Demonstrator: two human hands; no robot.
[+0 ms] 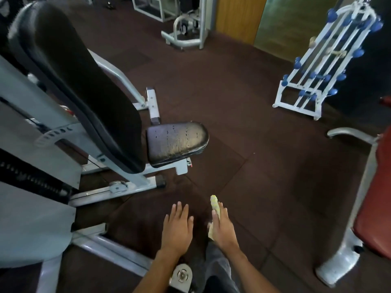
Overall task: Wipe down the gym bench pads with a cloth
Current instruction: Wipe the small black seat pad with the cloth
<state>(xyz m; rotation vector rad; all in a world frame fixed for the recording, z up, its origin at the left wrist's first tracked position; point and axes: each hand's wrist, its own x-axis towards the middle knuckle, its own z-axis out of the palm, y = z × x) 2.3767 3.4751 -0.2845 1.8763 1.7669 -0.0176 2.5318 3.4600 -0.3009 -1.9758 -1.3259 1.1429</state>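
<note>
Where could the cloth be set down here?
The bare black seat pad is free. Open floor lies between it, the blue dumbbell rack and the red bench. Left is crowded with machine frame. The right hand holds the cloth.

Dark rubber-tiled floor [243,127] carries the grey machine frame [118,187] and a white dumbbell rack [300,102].

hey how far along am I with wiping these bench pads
Nothing plainly looks done: the seat pad shows scuffs and a dull sheen, and whether it has been wiped cannot be told. In hand: your right hand holds the yellow cloth in its grip, clear of any pad; your left hand is open and empty. Left: the seat pad and the tall black back pad.
</note>
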